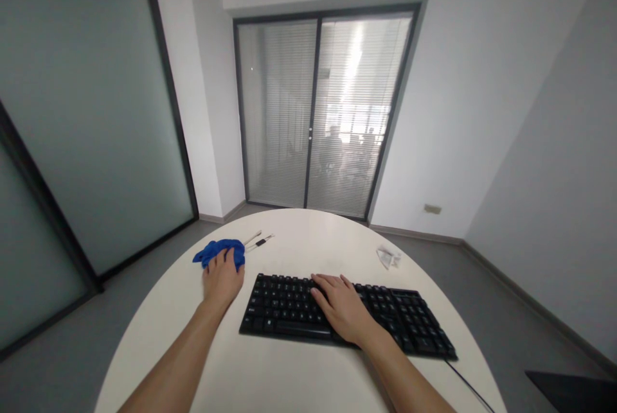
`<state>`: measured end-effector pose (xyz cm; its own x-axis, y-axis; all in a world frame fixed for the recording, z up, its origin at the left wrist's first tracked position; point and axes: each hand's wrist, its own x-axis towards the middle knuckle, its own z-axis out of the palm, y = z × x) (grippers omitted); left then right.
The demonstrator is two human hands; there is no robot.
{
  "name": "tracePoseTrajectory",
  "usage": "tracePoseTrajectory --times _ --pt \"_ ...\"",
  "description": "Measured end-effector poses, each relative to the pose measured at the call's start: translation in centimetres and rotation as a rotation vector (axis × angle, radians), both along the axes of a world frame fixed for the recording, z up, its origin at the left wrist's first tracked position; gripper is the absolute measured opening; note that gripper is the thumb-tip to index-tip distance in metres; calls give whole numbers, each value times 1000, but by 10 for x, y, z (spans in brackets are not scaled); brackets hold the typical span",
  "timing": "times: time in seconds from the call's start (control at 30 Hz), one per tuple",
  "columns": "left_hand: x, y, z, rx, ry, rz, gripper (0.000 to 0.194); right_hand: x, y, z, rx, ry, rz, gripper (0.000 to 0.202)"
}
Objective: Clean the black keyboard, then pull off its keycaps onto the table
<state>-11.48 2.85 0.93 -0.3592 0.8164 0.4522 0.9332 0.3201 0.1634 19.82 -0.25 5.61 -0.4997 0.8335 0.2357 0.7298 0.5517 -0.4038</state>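
A black keyboard [299, 329] lies on the round white table [250, 374], its cable running off toward the lower right. My right hand [340, 304] rests on the middle of the keys, palm down, with its fingers spread and nothing held. To the left of the keyboard, my left hand [223, 278] touches a crumpled blue cloth [207, 251]. The fingers of that hand bend over the near side of the cloth, and their tips press on it. Two thin tools, one a brush-like stick [253, 237] and one with a black grip [261, 243], lie just right of the cloth.
A small clear plastic packet [385, 257] lies near the table's right edge. Beyond the table stand a glazed door with blinds [279, 117] and white walls. Frosted glass panels [91, 111] are on the left. A dark object [573, 390] shows at the lower right.
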Motion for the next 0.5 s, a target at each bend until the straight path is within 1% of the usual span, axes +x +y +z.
tracePoseTrajectory --times 0.07,0.2,0.33,0.4,0.5 --pt "-2 -1 0 18 -7 11 53 0 0 0 -2 3 0 49" --pt "-4 -2 0 45 1 30 45 0 -1 1 -9 8 3 48" --pt "-2 -2 5 102 96 48 47 1 0 0 4 18 6 48" --pt "2 0 9 99 173 -29 45 1 0 0 13 18 4 48" --pt "6 8 14 -3 225 -223 43 1 -1 0 19 11 -2 47"
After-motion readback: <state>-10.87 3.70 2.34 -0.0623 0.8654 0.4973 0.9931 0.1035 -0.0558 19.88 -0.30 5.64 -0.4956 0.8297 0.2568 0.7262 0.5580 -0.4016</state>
